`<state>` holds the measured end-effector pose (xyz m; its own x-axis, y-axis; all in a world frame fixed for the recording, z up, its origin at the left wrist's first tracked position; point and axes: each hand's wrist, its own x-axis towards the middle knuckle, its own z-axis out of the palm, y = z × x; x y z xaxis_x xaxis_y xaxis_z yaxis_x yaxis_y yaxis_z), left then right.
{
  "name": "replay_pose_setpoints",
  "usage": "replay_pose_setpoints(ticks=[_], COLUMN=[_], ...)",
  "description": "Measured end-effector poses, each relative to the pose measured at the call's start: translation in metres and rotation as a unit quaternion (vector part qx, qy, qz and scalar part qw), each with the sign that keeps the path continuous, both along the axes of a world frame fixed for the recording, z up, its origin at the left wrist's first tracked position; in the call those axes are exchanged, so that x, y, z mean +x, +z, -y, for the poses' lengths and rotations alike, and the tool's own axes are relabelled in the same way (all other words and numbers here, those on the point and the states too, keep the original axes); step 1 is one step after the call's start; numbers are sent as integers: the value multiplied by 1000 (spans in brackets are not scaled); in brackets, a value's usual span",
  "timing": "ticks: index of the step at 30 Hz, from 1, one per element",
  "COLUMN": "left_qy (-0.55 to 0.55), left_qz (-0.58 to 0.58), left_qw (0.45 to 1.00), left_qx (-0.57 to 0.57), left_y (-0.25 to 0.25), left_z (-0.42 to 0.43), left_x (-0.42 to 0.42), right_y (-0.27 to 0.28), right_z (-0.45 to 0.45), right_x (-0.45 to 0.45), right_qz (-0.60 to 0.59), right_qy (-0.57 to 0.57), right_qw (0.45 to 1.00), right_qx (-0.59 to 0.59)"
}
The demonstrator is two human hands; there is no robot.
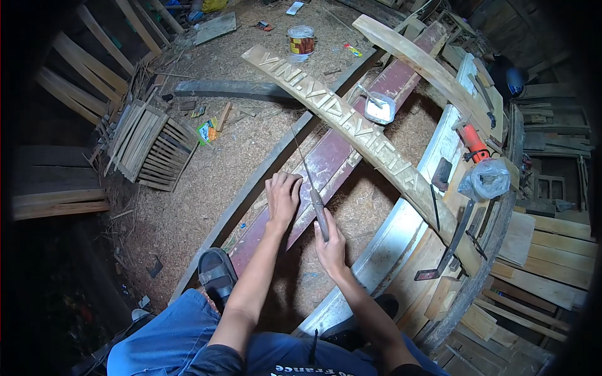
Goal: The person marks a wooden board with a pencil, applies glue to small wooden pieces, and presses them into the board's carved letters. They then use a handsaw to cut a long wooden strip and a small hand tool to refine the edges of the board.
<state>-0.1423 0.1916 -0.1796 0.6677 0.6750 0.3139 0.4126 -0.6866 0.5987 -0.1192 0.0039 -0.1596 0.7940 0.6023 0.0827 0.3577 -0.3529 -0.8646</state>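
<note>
The thin-bladed tool (320, 216) is out in front of me, above the maroon plank (326, 156), its long narrow blade pointing up and away toward the carved board (338, 109). I have its wooden handle in the right hand (330, 247), fingers closed round the rear end. The left hand (282, 199) is just to the left of the handle, over the plank, fingers bent and close together; from my view I cannot tell whether they pinch anything.

The carved board lies slantwise across the maroon plank, raised letters facing up, well apart from both hands. Past it, a white tub (379, 109) sits on the plank with a stick leaning in it. Farther off, a curved pale board (426, 59) also crosses the plank.

On my right I make out an orange power tool (471, 138), with a clear plastic bag (491, 178) near it and a dark block (442, 172) to the left of the bag. A lidded paint can (301, 41) stands on the shavings-strewn floor (188, 219) beyond the carved board. Over to my left, a slatted wooden piece (153, 147) rests on that floor. Nearer me, a dark sandal (216, 269) shows on the left foot, beside the plank's near end.
</note>
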Motion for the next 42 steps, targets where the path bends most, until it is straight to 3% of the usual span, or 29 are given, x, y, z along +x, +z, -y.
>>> replay_pose_setpoints(ticks=[12, 15, 19, 21, 26, 29, 33, 38, 42], left_qy=[8, 32, 20, 8, 11, 13, 11, 11, 4], left_qz=[-24, -51, -68, -110, -77, -79, -75, -59, -57], left_qw=[1000, 994, 993, 980, 981, 979, 977, 975, 978], left_qx=[-8, -87, -89, -163, -179, -188, -200, -212, -199], left_y=[1, -5, -7, -4, -1, -7, -7, -16, -19], left_z=[-1, -8, -18, -20, -15, -15, -18, -18, -20], left_x=[1, 3, 4, 5, 5, 4, 6, 6, 3], right_y=[6, 7, 7, 10, 14, 2, 14, 17, 12], right_z=[1, 4, 4, 2, 3, -2, 2, 5, 11], right_x=[-8, -11, -5, -3, -7, -2, -8, -4, -4], right_qz=[-15, -39, -25, -57, -127, -94, -82, -155, -120], right_qy=[40, 32, 46, 45, 49, 37, 32, 28, 33], right_qw=[999, 998, 998, 997, 989, 995, 996, 988, 992], right_qx=[-24, -26, -21, -28, -58, 14, -11, -12, -19])
